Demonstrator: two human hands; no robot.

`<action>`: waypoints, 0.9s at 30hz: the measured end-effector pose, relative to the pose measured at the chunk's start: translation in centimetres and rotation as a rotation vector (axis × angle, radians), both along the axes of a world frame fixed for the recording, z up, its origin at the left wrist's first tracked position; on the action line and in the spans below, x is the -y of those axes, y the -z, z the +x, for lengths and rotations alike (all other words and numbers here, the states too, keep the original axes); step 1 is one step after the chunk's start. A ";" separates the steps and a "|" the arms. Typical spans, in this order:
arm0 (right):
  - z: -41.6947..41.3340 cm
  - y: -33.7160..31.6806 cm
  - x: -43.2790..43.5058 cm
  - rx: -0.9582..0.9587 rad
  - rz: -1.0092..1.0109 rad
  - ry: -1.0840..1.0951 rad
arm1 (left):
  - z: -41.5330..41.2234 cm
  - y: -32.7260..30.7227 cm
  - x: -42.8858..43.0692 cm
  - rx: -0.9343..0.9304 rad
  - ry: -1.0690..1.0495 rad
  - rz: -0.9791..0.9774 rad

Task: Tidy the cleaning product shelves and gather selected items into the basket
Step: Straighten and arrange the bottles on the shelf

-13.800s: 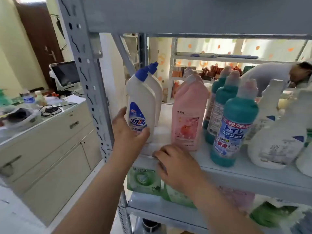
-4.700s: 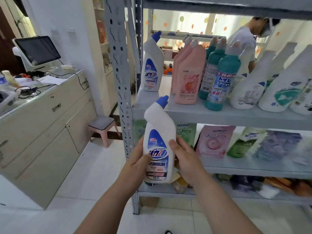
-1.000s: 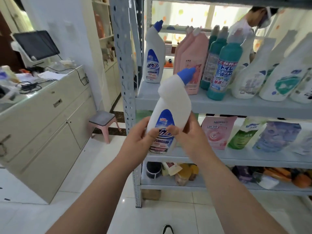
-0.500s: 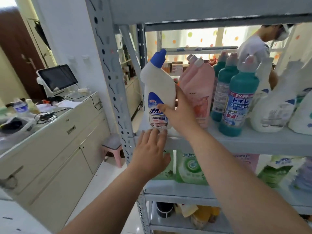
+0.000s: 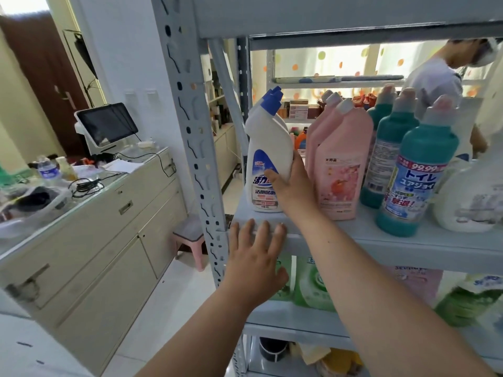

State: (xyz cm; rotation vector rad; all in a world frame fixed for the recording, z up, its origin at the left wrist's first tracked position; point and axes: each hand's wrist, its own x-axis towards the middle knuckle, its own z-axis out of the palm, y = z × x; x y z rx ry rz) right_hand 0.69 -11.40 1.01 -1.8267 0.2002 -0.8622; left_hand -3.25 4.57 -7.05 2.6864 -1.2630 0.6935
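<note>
There's the right hand curled round the white bottle, upright at the left end of the shelf just beside the pink bottles, probably squaring it into the row, while the left hand lies flat, fingers spread, on the shelf edge to steady.

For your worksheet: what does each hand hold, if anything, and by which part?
The right hand grips the white blue-capped bottle by its lower body; the left hand holds nothing, fingers on the shelf edge.
</note>
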 end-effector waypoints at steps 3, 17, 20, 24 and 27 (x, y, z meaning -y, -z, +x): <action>0.1 -0.2 -0.5 -0.006 0.007 0.023 | 0.0 0.1 0.1 0.003 -0.003 0.010; -1.5 0.1 -1.2 -0.229 -0.069 0.034 | 0.6 0.5 0.2 -0.025 -0.007 0.051; -2.7 0.5 -1.5 -0.309 -0.136 0.086 | 0.8 0.4 0.2 -0.048 0.000 0.087; -6.4 1.0 -2.4 -0.334 -0.305 0.061 | 0.8 0.0 0.2 -0.066 -0.005 0.111; -10.2 2.1 -2.3 -0.404 -0.542 0.110 | 0.7 -0.2 0.0 -0.084 -0.020 0.114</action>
